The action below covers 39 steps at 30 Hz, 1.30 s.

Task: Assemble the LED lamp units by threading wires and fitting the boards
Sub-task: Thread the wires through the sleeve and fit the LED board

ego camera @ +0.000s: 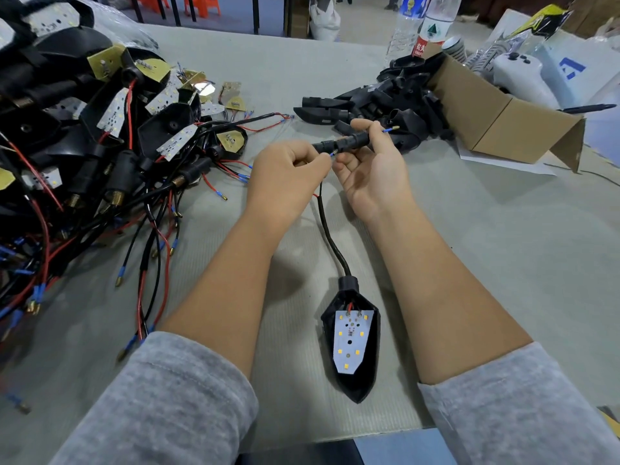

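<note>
Grey mat-covered surface, workshop floor and orange stools blurred behind.

Right hand: fingers curled round a black threaded stem, held roughly level above the surface. Blue-sleeved wire tip with a brass end pokes out of the stem's right end, past the fingers. Left hand: fingers curled, pinching a second blue wire end at the stem's left mouth; the pinch point is mostly hidden by the fingertips, so can't tell how far that wire is in.

Black cable drops from between the hands; its upper end is hidden behind the left hand. It runs down to the lamp housing, which lies on the surface between the forearms, near the body, open side up. White LED board sits in the housing, yellow LEDs showing, red lead at its top edge. Board markings too small to read.

Left: pile of wired units, black housings, white and yellow boards, red/black leads with blue sleeves; cut off at frame edge. Far right: heap of empty black housings beside a cardboard box. Behind it two clear bottles, tops cut off; red label carries Chinese characters, only partly legible. White bag with a blue logo, no readable text.

Grey sleeves at bottom.
</note>
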Motion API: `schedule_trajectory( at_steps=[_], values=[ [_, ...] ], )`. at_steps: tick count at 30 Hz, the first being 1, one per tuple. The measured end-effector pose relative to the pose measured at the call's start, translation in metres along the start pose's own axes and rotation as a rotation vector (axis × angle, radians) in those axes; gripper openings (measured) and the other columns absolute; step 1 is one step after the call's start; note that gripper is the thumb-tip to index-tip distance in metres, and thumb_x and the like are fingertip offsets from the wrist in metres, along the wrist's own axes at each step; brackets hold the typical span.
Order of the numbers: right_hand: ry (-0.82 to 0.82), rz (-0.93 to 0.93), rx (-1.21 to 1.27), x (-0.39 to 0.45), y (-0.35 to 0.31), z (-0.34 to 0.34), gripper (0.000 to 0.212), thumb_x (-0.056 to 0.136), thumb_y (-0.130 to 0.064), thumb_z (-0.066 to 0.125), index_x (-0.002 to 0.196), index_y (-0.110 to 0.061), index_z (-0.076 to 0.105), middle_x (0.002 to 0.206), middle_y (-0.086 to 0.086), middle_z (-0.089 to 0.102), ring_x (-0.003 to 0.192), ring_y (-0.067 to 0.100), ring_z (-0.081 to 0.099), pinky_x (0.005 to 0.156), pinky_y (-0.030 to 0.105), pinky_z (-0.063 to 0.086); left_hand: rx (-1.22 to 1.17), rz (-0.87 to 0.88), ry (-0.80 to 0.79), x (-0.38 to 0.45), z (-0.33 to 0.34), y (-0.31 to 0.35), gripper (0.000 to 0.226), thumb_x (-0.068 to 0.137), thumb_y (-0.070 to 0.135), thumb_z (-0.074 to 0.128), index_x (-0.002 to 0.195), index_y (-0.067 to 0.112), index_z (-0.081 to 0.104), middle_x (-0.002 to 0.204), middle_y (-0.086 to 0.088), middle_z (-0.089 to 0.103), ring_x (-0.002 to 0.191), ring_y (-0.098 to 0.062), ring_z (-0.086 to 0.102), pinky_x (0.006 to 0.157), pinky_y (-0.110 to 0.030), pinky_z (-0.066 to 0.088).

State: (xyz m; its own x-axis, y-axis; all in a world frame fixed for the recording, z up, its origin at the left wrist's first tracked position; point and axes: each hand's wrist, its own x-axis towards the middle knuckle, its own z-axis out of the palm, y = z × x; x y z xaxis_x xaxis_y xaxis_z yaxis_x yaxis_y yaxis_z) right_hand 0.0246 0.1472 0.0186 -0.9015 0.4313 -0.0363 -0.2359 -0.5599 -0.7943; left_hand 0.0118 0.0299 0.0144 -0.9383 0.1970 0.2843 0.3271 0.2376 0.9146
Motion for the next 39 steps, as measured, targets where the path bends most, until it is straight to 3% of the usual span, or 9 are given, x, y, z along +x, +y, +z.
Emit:
schedule_trajectory(
  at_steps=[3,9,18,23,27,39],
  values=[
    [0.012,0.007,-0.027,0.0004,-0.0003,0.0001,0.031,0.106,-0.026,0.037,0.089,-0.013,0.059,0.062,0.003,0.055,0.044,0.011,0.050,0.048,0.021,0.047,0.010,-0.002,-0.003,0.0007,0.0000,-0.0010,0.024,0.087,0.019,0.062,0.069,0.003,0.065,0.049,0.006,0.042,0.044,-0.004,0.034,0.045,-0.016,0.027],
    [0.003,0.014,-0.052,0.0002,-0.0002,-0.0002,0.031,0.106,-0.027,0.036,0.089,-0.013,0.058,0.065,0.004,0.053,0.045,0.011,0.049,0.048,0.020,0.047,-0.018,-0.023,0.008,0.0027,0.0006,-0.0012,0.018,0.090,0.021,0.062,0.072,0.020,0.061,0.053,0.011,0.046,0.047,0.000,0.039,0.051,-0.018,0.032],
    [-0.040,-0.019,-0.148,-0.0001,0.0024,0.0006,0.028,0.106,-0.025,0.035,0.092,-0.012,0.057,0.070,0.006,0.053,0.047,0.012,0.049,0.052,0.023,0.046,0.019,-0.016,0.086,0.0048,-0.0015,-0.0038,0.023,0.089,0.023,0.062,0.066,0.023,0.059,0.055,0.011,0.051,0.050,-0.001,0.042,0.056,-0.022,0.035],
    [-0.056,-0.034,-0.181,0.0001,0.0035,-0.0001,0.027,0.105,-0.026,0.037,0.092,-0.014,0.057,0.070,0.006,0.054,0.047,0.011,0.051,0.051,0.023,0.046,-0.033,-0.027,0.060,0.0034,-0.0022,-0.0014,0.023,0.086,0.019,0.065,0.064,0.023,0.061,0.053,0.008,0.052,0.050,-0.005,0.043,0.054,-0.023,0.036],
    [-0.063,-0.039,-0.184,0.0005,0.0037,-0.0012,0.028,0.106,-0.026,0.036,0.092,-0.014,0.058,0.074,0.007,0.055,0.048,0.011,0.052,0.051,0.023,0.047,-0.078,-0.020,0.041,0.0025,-0.0024,0.0008,0.024,0.088,0.017,0.065,0.065,0.023,0.061,0.057,0.004,0.054,0.058,-0.012,0.048,0.062,-0.026,0.040],
    [-0.106,-0.041,-0.221,-0.0028,0.0032,0.0015,0.027,0.106,-0.026,0.035,0.095,-0.013,0.055,0.077,0.007,0.058,0.054,0.014,0.057,0.054,0.023,0.050,-0.038,-0.036,0.054,0.0025,-0.0042,-0.0022,0.026,0.093,0.023,0.062,0.068,0.023,0.058,0.063,0.005,0.055,0.062,-0.010,0.049,0.066,-0.027,0.042]
  ],
)
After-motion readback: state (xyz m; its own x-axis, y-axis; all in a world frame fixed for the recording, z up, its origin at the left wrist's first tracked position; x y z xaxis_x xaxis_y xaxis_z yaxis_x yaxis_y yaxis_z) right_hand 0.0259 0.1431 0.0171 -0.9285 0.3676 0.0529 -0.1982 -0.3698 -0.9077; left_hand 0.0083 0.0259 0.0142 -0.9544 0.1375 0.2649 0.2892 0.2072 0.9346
